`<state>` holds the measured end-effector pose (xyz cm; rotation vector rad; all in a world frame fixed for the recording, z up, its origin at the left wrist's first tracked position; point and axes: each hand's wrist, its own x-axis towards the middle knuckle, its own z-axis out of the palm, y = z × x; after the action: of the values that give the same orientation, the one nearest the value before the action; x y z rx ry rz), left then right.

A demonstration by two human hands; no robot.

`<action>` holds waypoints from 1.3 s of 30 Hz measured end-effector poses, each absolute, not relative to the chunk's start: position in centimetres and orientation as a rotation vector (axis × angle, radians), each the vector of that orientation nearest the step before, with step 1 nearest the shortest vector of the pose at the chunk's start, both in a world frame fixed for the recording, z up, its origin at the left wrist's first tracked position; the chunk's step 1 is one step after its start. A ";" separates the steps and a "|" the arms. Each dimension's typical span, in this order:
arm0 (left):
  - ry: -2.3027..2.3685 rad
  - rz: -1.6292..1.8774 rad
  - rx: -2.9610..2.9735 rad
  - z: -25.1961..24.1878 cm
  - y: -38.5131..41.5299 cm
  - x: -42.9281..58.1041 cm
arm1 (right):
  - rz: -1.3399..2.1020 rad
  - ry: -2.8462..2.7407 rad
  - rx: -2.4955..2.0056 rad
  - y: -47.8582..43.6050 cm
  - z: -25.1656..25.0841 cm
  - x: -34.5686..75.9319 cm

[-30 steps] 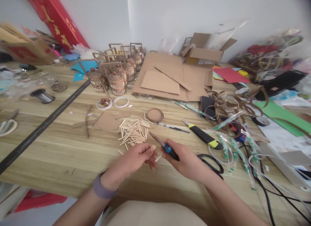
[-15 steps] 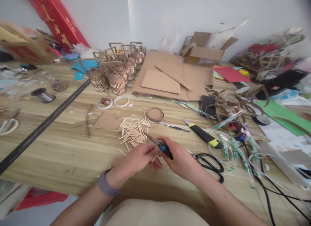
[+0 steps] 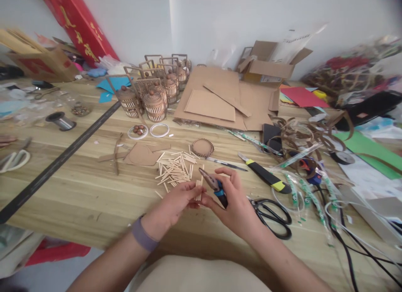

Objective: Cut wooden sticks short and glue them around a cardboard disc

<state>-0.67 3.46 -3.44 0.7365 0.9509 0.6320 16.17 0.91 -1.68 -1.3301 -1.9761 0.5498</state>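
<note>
The counter [image 3: 119, 212] spreads under everything. Cardboard [image 3: 216, 80] lies at its far side, with baskets [image 3: 155, 108] standing left of it. The left hand [image 3: 176, 204] and right hand [image 3: 234, 200] come together near the person. The left is pinched, thumb against fingers, on a few sticks [image 3: 199, 191]; the right is curled around pliers [image 3: 218, 190], its thumb reaching to the sticks, though whether it presses on them I cannot tell. Scissors [image 3: 256, 204] lie just beside the right wrist, the knife [image 3: 262, 172] beyond them. A pile [image 3: 179, 171] of more sticks lies just past the left hand, the nearer of the two. The pliers slant away and leftward, their nose just beside the held sticks. Smallest are those sticks, their long axes running roughly away from the person, so the pliers stand at an angle to them.
</note>
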 end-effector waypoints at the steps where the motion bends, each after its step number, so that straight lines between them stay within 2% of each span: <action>1: 0.933 0.658 0.698 -3.6 3.4 -0.5 | 0.543 -1.987 -1.349 0.8 -1.8 16.0; 12: 0.881 0.741 0.632 -3.8 2.4 0.9 | 0.615 -2.009 -1.422 0.5 -2.9 15.5; 15: 0.899 0.719 0.773 -3.1 2.2 0.1 | 0.857 -2.003 -1.412 0.1 -1.7 16.2; 22: 1.039 0.579 1.023 -1.3 2.0 -2.0 | 1.687 -1.805 -1.585 -1.1 1.8 20.6; 27: 1.022 0.512 1.064 -1.2 1.6 -1.9 | 2.021 -1.526 -1.592 -1.5 2.0 21.8; 39: 0.886 0.410 1.104 -1.2 0.9 -1.2 | 2.090 -1.470 -1.537 -0.2 2.7 19.4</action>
<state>-1.23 0.93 -1.17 1.1036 0.8861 0.4098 19.36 -0.23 2.70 -1.5365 -1.4699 2.0902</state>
